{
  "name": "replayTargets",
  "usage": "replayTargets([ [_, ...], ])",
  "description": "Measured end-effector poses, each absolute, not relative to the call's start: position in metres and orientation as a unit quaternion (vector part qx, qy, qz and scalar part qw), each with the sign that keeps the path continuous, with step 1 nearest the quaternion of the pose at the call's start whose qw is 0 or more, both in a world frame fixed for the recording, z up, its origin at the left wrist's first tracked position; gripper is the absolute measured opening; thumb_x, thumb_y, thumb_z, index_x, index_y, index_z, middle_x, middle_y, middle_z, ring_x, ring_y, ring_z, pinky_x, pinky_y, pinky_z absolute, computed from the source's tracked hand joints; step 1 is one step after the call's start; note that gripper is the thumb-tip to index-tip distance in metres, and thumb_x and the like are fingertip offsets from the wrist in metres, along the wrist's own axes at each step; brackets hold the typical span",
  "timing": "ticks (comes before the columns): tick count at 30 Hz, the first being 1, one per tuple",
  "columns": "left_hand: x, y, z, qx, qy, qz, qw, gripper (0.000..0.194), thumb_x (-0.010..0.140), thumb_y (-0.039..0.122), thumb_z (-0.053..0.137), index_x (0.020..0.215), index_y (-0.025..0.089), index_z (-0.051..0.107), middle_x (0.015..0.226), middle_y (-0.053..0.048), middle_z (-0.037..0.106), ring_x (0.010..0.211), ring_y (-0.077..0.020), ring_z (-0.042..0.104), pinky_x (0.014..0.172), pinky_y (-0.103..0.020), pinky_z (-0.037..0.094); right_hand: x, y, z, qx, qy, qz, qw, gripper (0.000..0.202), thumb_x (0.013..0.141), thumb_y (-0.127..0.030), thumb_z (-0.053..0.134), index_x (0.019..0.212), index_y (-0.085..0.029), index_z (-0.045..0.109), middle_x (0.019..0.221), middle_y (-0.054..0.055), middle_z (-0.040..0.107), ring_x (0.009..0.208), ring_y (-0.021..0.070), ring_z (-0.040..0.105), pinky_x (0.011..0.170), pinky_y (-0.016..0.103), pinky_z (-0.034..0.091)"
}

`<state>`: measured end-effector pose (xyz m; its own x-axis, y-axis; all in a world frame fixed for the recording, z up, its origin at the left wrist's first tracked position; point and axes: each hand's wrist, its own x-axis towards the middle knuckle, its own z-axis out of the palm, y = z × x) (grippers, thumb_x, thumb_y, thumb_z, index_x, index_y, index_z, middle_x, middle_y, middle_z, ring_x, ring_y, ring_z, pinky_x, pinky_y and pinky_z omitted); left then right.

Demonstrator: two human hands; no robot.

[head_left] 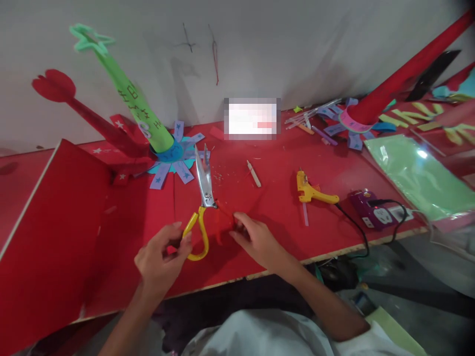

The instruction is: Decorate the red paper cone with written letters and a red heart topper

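A pair of scissors (pixel 206 195) with silver blades and yellow handles lies at a slant in front of me, blades pointing away and slightly apart. My left hand (pixel 161 257) is closed on the outer yellow handle. My right hand (pixel 260 241) is pinched on a thin, fuzzy red strip (pixel 224 209), which looks like a pipe cleaner. The strip runs to the scissors' pivot; whether it touches the blades I cannot tell. Beyond the right hand, a small pale stick-like piece (pixel 254 174) rests on the red tabletop (pixel 274 198).
A green paper cone (pixel 143 109) and a red heart-topped one (pixel 92 116) stand behind the scissors. To the right lie a yellow glue gun (pixel 315 193), a purple power socket (pixel 374 210) and a green plastic packet (pixel 419 173). A red board (pixel 55 232) rises at left.
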<state>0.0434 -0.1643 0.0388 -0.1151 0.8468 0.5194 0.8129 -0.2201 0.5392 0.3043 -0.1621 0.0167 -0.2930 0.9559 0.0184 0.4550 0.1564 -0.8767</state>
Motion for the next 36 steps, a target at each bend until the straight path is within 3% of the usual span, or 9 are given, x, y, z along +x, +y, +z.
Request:
replayTargets([
  [4, 0.063, -0.153, 0.035, 0.630, 0.606, 0.442, 0.202, 0.027, 0.089, 0.038, 0.075, 0.110, 0.023, 0.067, 0.067, 0.006, 0.071, 0.049, -0.0125, 0.066, 0.043, -0.021, 0.050, 0.319, -0.161, 0.021, -0.543, -0.649, 0.410, 0.340, 0.025, 0.106, -0.042, 0.054, 0.103, -0.021, 0.067, 0.071, -0.001, 0.066, 0.063, 0.0170, 0.064, 0.061, 0.027, 0.046],
  [6, 0.074, -0.146, 0.033, 0.656, 0.586, 0.403, 0.252, 0.020, 0.094, 0.034, 0.068, 0.112, 0.025, 0.065, 0.069, 0.005, 0.070, 0.051, -0.0130, 0.066, 0.047, -0.023, 0.052, 0.330, -0.165, 0.022, -0.562, -0.630, 0.407, 0.348, 0.026, 0.105, -0.044, 0.054, 0.098, -0.021, 0.065, 0.068, -0.002, 0.064, 0.060, 0.0163, 0.062, 0.059, 0.027, 0.043],
  [9, 0.094, -0.132, 0.031, 0.713, 0.546, 0.331, 0.289, 0.017, 0.100, 0.033, 0.059, 0.116, 0.027, 0.064, 0.076, 0.003, 0.074, 0.064, -0.0160, 0.073, 0.059, -0.026, 0.058, 0.349, -0.175, 0.022, -0.605, -0.592, 0.393, 0.360, 0.028, 0.101, -0.048, 0.057, 0.096, -0.021, 0.065, 0.074, 0.002, 0.072, 0.066, 0.0188, 0.068, 0.062, 0.027, 0.049],
  [15, 0.153, -0.104, 0.027, 0.789, 0.475, 0.190, 0.340, 0.032, 0.108, 0.023, 0.057, 0.139, 0.025, 0.061, 0.104, -0.002, 0.082, 0.092, -0.0203, 0.081, 0.078, -0.030, 0.063, 0.387, -0.198, 0.021, -0.721, -0.527, 0.274, 0.357, 0.030, 0.093, -0.052, 0.060, 0.089, -0.023, 0.066, 0.068, 0.002, 0.072, 0.062, 0.0209, 0.068, 0.060, 0.029, 0.049],
  [20, 0.182, -0.092, 0.016, 0.863, 0.404, 0.133, 0.272, 0.047, 0.108, 0.015, 0.054, 0.155, 0.020, 0.052, 0.137, -0.013, 0.076, 0.118, -0.0245, 0.078, 0.100, -0.037, 0.063, 0.398, -0.211, 0.017, -0.758, -0.500, 0.217, 0.358, 0.031, 0.092, -0.056, 0.059, 0.087, -0.025, 0.064, 0.062, 0.001, 0.069, 0.057, 0.0222, 0.068, 0.058, 0.030, 0.048],
  [27, 0.181, -0.096, 0.017, 0.890, 0.400, 0.107, 0.188, 0.036, 0.111, 0.019, 0.047, 0.146, 0.019, 0.057, 0.126, -0.011, 0.076, 0.116, -0.0250, 0.075, 0.097, -0.038, 0.062, 0.402, -0.205, 0.004, -0.764, -0.514, 0.199, 0.334, 0.029, 0.093, -0.052, 0.059, 0.092, -0.026, 0.070, 0.064, 0.003, 0.071, 0.060, 0.0254, 0.073, 0.056, 0.031, 0.048],
  [30, 0.173, -0.100, 0.022, 0.902, 0.376, 0.106, 0.185, 0.039, 0.113, 0.031, 0.051, 0.150, 0.019, 0.055, 0.130, -0.010, 0.076, 0.121, -0.0249, 0.072, 0.104, -0.040, 0.059, 0.405, -0.201, -0.009, -0.772, -0.527, 0.169, 0.314, 0.031, 0.094, -0.050, 0.057, 0.097, -0.024, 0.074, 0.070, 0.007, 0.076, 0.063, 0.0276, 0.075, 0.057, 0.032, 0.048],
  [34, 0.163, -0.107, 0.022, 0.933, 0.325, 0.093, 0.125, 0.066, 0.104, 0.059, 0.064, 0.154, 0.017, 0.054, 0.151, -0.014, 0.068, 0.131, -0.0294, 0.067, 0.110, -0.045, 0.054, 0.406, -0.200, -0.017, -0.778, -0.551, 0.127, 0.276, 0.038, 0.099, -0.049, 0.052, 0.108, -0.021, 0.076, 0.073, 0.009, 0.076, 0.060, 0.0287, 0.071, 0.057, 0.035, 0.044],
  [36, 0.159, -0.111, 0.021, 0.946, 0.304, 0.080, 0.076, 0.073, 0.101, 0.064, 0.066, 0.155, 0.016, 0.055, 0.160, -0.016, 0.062, 0.135, -0.0317, 0.065, 0.110, -0.046, 0.053, 0.408, -0.200, -0.014, -0.774, -0.558, 0.109, 0.277, 0.039, 0.103, -0.049, 0.050, 0.113, -0.022, 0.076, 0.077, 0.009, 0.077, 0.062, 0.0290, 0.070, 0.059, 0.036, 0.045],
])
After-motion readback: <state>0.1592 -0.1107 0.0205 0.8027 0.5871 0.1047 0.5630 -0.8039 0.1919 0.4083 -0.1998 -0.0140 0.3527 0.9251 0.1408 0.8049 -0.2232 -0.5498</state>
